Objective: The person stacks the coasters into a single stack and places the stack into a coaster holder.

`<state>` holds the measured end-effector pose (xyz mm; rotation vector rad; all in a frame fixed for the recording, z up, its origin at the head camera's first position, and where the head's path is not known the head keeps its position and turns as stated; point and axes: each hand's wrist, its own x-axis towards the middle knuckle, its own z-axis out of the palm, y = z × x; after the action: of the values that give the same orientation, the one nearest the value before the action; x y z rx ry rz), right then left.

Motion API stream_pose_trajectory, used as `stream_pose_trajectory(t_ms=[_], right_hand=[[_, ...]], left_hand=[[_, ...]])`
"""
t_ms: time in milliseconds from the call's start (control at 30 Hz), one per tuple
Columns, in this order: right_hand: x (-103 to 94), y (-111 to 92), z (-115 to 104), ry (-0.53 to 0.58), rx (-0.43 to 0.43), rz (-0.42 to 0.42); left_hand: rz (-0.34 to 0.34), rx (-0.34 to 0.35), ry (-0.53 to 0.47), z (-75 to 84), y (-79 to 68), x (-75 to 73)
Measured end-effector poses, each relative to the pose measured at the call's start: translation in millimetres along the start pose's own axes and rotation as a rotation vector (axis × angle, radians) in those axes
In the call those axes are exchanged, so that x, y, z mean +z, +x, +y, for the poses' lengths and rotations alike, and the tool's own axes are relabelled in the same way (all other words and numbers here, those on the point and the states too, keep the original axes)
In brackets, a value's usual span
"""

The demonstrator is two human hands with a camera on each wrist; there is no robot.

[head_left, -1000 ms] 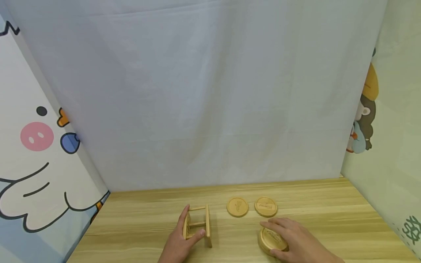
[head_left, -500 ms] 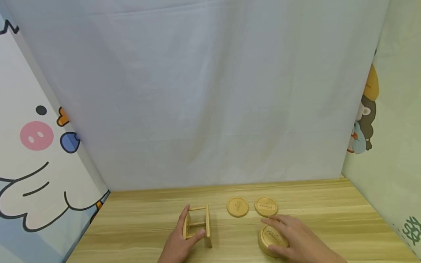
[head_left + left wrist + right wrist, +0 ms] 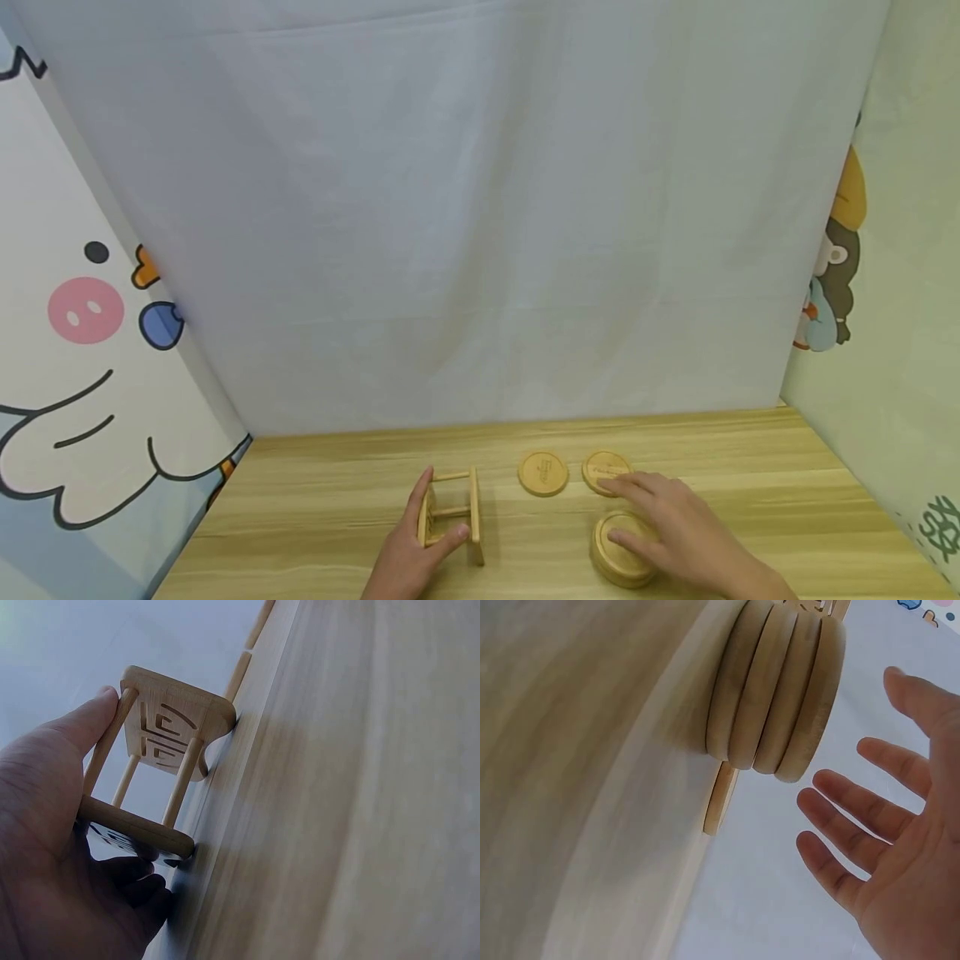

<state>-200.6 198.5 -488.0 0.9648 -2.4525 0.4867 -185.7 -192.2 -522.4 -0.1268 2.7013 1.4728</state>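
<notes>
My left hand (image 3: 411, 546) grips a small wooden coaster holder (image 3: 477, 525), thumb on one end and fingers at the other. Two carved end plates joined by thin rods form the holder, and nothing sits between its plates (image 3: 176, 724). Over to the right, my right hand (image 3: 675, 529) hovers above a stack of several round wooden coasters (image 3: 617, 562). In the right wrist view, the fingers (image 3: 840, 832) are spread and apart from the stack (image 3: 776, 690), holding nothing.
Two single coasters lie flat further back: a left one (image 3: 543, 473) and a right one (image 3: 600, 463), which my right fingers partly overlap in the head view. A pale cloth (image 3: 480, 250) hangs behind the wooden table (image 3: 315, 500), with printed cloths at both sides.
My right hand has lifted off the coaster stack and shifted slightly away from me, its fingers now over the right single coaster in the head view. The left hand and holder stay put.
</notes>
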Motion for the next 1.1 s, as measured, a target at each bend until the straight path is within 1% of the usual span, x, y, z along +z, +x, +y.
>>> stream_pose_trajectory(t_ms=[167,300,400,533,633,867,1100], right_hand=[[-0.3,4,4,0.005,0.032,0.001],[-1.0,6,7,-0.003,0.057,-0.013],[-0.4,8,9,-0.012,0.056,-0.006],[2.7,11,12,-0.031,0.03,0.036],[5.5,13,13,-0.033,0.03,0.045],[8.6,15,17,-0.02,0.07,0.01],[10.1,20,23,-0.017,0.101,-0.02]], left_hand=[[-0.005,-0.008,0.005,-0.9,-0.3,0.3],[-0.006,-0.01,0.006,-1.6,-0.6,0.0],[-0.005,-0.013,0.001,-1.8,-0.4,-0.8],[-0.003,-0.014,-0.004,-2.0,-0.4,-1.4],[0.001,-0.008,-0.001,-2.1,-0.8,-1.1],[0.014,-0.001,-0.011,-1.0,-0.4,-1.3],[0.015,0.025,0.01,-1.5,0.3,-2.2]])
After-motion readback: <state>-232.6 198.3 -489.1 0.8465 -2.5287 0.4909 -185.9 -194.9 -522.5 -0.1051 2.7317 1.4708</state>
